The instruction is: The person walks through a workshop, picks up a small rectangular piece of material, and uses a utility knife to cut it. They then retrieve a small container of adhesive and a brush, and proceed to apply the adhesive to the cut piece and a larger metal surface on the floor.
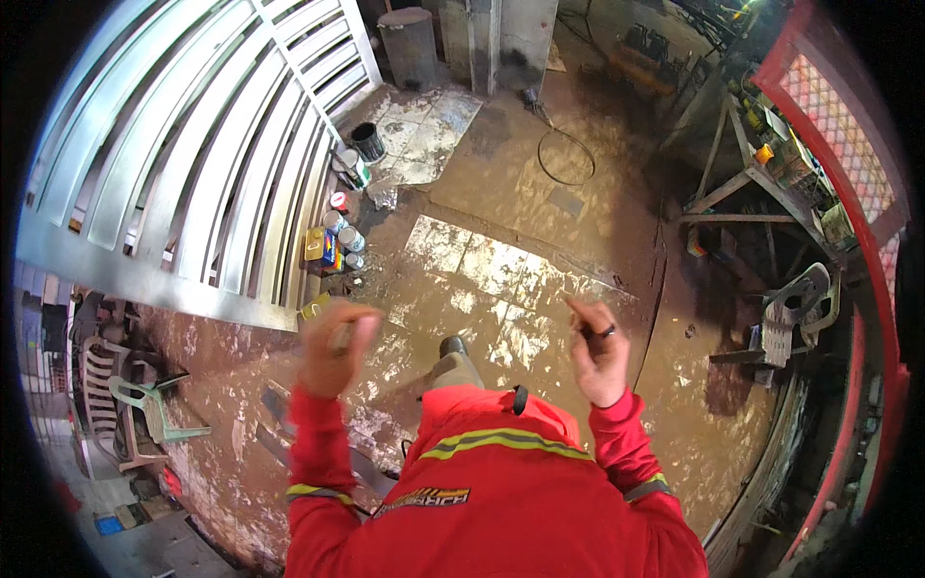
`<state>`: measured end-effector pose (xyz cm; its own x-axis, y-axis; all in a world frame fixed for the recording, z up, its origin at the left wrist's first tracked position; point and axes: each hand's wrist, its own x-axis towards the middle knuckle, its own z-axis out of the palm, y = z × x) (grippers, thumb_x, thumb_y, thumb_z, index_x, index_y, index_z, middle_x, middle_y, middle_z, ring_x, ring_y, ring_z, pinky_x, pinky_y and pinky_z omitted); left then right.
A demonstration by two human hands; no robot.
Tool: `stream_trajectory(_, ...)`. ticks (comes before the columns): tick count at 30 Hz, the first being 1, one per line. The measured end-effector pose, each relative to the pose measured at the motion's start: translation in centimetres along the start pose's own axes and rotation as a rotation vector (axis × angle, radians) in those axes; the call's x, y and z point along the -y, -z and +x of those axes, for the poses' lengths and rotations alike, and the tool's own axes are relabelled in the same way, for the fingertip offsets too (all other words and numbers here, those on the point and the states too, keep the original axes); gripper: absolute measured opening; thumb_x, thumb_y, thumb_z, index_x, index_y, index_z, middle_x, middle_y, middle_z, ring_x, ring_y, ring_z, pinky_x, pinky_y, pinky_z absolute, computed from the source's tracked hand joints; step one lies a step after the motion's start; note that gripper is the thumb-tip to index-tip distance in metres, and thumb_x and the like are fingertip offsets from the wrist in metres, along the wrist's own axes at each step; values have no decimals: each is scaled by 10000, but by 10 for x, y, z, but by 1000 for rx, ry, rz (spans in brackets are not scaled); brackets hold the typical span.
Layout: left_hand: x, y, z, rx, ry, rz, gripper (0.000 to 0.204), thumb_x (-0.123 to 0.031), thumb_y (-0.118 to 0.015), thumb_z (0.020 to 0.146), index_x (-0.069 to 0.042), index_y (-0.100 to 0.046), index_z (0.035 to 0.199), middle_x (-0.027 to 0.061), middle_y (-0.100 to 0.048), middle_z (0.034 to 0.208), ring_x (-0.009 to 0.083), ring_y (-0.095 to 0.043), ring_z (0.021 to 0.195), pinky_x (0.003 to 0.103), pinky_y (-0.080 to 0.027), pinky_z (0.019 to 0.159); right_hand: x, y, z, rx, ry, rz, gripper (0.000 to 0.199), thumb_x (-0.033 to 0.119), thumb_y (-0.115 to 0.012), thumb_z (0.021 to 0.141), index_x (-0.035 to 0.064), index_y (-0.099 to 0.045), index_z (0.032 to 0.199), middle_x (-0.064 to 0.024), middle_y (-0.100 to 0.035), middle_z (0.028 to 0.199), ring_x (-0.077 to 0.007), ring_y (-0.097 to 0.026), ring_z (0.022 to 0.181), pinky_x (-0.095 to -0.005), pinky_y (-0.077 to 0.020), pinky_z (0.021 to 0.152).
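Observation:
My left hand (337,347) is raised in front of me at the foot of the slatted metal gate (173,279). It is smeared by motion, with fingers bent toward the right, and I see no object in it. Across from it, my right hand (599,354) hangs in the air over the stained floor (665,385). A dark ring sits on one finger; the index finger reaches out while the others curl loosely, and nothing shows in its grasp. Both arms wear red sleeves with reflective bands. One shoe (453,345) shows below, between the hands.
Paint cans (351,238), a yellow-topped container (316,245) and a black pot (367,142) line the gate. A tall bin (409,48) stands behind. A wire loop (567,157) lies on the floor. Plastic chairs (154,409) stand left; another chair (795,313) is right, by a cluttered wooden stand (742,183).

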<state>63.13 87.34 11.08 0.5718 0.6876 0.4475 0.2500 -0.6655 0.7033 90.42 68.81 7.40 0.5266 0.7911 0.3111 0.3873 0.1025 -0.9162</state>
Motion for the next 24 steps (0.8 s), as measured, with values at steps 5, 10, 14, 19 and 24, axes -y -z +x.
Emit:
stream_trajectory(5,82,-116,24,357,319,-492,130,-97,-590,878,3,-637,946,54,-633,787,102,-565,695,258,-458,632,-22,-68,53,118,-198,37,353,-132,-488,779,9,-639,1066,-53,-521,854,-135,-503,773,-236,-410,691)
stream_trajectory(10,85,-166,98,506,425,-802,182,-102,-569,895,12,-616,1030,26,-608,848,76,-541,723,232,-454,646,-63,-82,106,26,-144,-12,392,-111,-506,750,37,-638,1087,-98,-542,883,-215,-557,813,-302,-456,701)
stream_trajectory(14,115,-190,165,654,339,-708,195,-118,-534,917,10,-613,1041,28,-591,846,80,-545,716,225,-463,645,-89,-80,152,-104,-158,26,433,-71,-504,690,80,-636,1074,-117,-543,827,-267,-552,758,-347,-453,656)
stream_trajectory(19,135,-253,253,785,281,-678,193,-123,-531,919,4,-616,1037,24,-589,819,84,-548,705,232,-468,646,-132,-46,218,-185,-274,108,358,-63,-528,719,53,-620,1045,-92,-538,777,-196,-547,703,-309,-439,609)
stream_trajectory(24,140,-328,342,790,261,-748,195,-130,-540,918,17,-612,1024,26,-599,823,84,-545,701,225,-456,633,-169,-2,316,-211,-300,344,351,-53,-552,742,36,-575,1080,-98,-538,835,-166,-560,718,-297,-471,635)
